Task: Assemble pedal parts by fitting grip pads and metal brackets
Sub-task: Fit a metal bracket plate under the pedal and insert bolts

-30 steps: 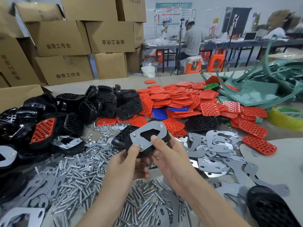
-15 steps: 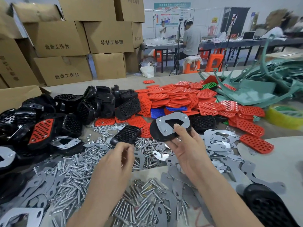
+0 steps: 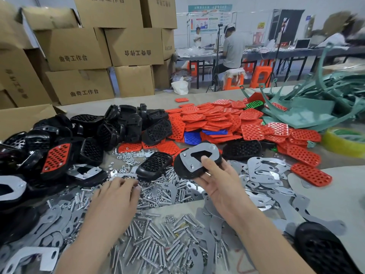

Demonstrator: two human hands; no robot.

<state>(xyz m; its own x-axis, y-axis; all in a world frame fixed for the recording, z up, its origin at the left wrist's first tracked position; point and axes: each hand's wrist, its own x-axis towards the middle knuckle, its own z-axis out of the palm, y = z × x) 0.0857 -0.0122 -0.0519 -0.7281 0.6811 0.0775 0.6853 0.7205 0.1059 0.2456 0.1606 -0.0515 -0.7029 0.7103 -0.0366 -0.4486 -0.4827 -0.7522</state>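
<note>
Two hands: right hand [image 3: 219,182] holds the pedal [image 3: 179,171] (bracket [image 3: 186,161] up); nuts [image 3: 123,157] lie just past the left hand [image 3: 116,194], grip unclear.

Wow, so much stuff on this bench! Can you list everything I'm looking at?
held pedal: one, black, silver bracket on top, in the right hand
pedal shells: many, black, heap at left
grip pads: many, mostly red, few blue, one green, centre pile
metal brackets: many, silver, loose right and front
bolts: many, silver, front centre
nuts: many, silver, mid-left
frames: several, teal, far right
tape roll: one, yellow-green, right edge
cardboard boxes: several, brown, stacked behind left
left hand: one, over the nuts
right hand: one, grips held pedal
</note>
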